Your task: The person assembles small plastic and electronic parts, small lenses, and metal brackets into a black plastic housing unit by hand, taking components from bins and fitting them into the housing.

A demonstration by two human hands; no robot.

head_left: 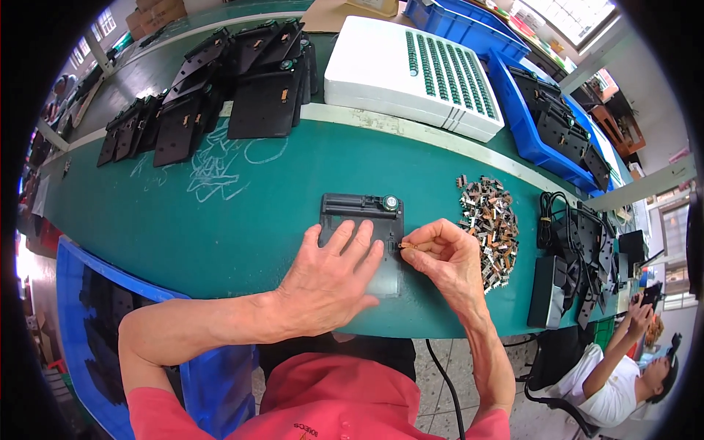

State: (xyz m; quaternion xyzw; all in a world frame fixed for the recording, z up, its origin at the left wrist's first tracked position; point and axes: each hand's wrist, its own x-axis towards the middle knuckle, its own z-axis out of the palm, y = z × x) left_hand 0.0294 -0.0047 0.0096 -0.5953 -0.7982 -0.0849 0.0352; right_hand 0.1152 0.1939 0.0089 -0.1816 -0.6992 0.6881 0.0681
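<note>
- Left hand (323, 282) lies spread on a flat black plastic plate (387, 273).
- Right hand (447, 257) pinches a tiny brown piece (406, 246) at plate's right edge.
- Wide green counter (220, 238) left of hands.
- Beyond hands, white foam tray (367, 66) holds round green parts (455, 77).

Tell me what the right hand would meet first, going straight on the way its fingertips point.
Likely the right edge of the black panel; the small brown part in the right hand sits close by it, though depth is unclear.

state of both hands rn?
Left hand: open, spread over black panel.
Right hand: closed, pinching small brown part at the panel's right edge.
</note>
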